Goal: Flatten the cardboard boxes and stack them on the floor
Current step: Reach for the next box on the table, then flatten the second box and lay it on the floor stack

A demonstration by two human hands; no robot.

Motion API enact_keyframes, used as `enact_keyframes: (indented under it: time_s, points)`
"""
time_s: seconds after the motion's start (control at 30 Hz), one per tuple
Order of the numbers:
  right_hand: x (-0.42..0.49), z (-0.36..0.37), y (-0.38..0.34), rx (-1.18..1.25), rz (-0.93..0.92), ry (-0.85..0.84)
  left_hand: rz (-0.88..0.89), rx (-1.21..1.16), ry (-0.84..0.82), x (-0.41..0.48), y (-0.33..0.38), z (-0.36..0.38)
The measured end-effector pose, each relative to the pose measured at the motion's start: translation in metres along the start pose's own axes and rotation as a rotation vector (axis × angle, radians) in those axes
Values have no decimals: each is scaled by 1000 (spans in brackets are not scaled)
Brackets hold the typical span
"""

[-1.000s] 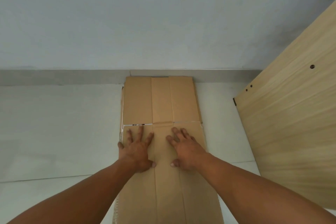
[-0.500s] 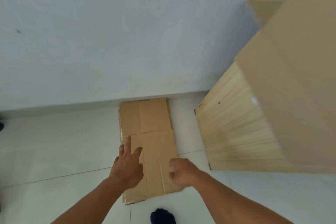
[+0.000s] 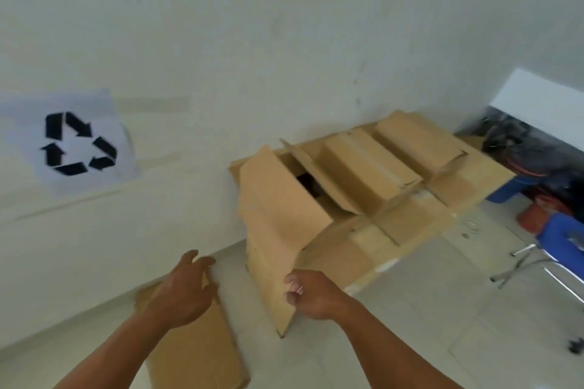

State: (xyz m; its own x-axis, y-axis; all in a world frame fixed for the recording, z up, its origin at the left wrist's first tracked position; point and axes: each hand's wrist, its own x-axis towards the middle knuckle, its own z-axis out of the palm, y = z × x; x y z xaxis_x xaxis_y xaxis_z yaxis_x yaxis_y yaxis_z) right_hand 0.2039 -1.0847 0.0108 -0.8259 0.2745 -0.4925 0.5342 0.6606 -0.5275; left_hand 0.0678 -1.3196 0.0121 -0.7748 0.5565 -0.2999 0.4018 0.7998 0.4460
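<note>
Both hands have lifted off the flat cardboard (image 3: 196,354), and the view has swung right to a heap of unflattened boxes (image 3: 379,174) against the wall (image 3: 252,25). A sheet with a recycling sign (image 3: 68,142) hangs on that wall to the left. Right of the boxes stand a blue stool (image 3: 559,240) and dark clutter under a white table (image 3: 537,104); the blur there hides what it is.

The right hand (image 3: 313,294) is curled on the lower edge of the nearest box (image 3: 278,224), fingers bent round the cardboard; motion blur makes the firmness of the hold uncertain. That box stands tilted on the floor (image 3: 410,325), one flap raised, leaning toward the heap behind it. The left hand (image 3: 181,290) hovers with fingers spread, holding nothing, just above the far end of the flat cardboard, which lies on the floor left of the held box.
</note>
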Motion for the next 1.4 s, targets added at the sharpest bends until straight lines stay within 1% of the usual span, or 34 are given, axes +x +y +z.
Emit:
enact_keyframes:
  time_s: [0.1,0.2,0.37,0.5,0.63,0.8,0.9,1.03,1.2,1.3,1.4]
  points:
    - [-31,-55,42,-11,12,19,93,-11,55,8,75,-7]
    - [-51,-108,96,29,39,55,174,-25,125,24,154,-3]
    - [-78,-186,202,139,81,148,283,-65,212,54,289,32]
    - [-94,-245,278,111,76,236,320,-68,141,76,387,73]
    - [-94,-304,339,56,86,289,314,-76,77,111,464,103]
    - [-53,-366,392,45,95,348,305,-95,39,172,528,122]
    - [-11,-403,416,-1,90,330,310,-70,47,226,557,133]
    - [50,-457,444,-120,114,315,324,-35,9,314,597,148]
    - [111,-528,476,-228,133,231,284,13,-73,409,652,160]
    - [146,-564,492,-252,124,267,260,36,-119,453,681,161]
    - [179,-589,505,-225,83,282,196,38,-136,490,701,165]
